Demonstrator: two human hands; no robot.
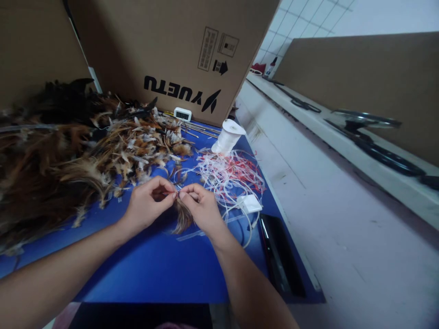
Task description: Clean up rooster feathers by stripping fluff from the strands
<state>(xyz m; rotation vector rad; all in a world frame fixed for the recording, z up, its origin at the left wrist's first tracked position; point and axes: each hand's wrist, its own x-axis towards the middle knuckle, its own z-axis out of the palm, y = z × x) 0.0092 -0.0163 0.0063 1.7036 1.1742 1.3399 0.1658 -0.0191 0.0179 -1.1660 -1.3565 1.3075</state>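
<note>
1. Blue tabletop (164,274), the work surface, set against a pale wall (295,183); above it, a ledge (411,201) carries a cardboard sheet (363,82), with white tiles (302,18) behind.
2. Left hand (151,203): thumb and forefinger pinched together at the upper end of the feather tuft (183,218), a thin red strand (167,193) showing at the fingertips.
3. Right hand (201,205): thumb and forefinger closed on the same end; the tuft hangs between the two hands, just above the tabletop's near half.
4. Counts: one tuft in hand; one white spool (227,138); one tangle of white and red strips (233,171); one white charger (249,203) with pale cable; one black smartphone (281,256); one small white digital display (182,114). Brown and black feathers (116,146), heaped at left, are too many to count.
5. Lettering: "YUETU", upside down, beside a leaf-like logo and an arrow on the large cardboard carton (147,45); its smaller print and the display's digits are illegible.
</note>
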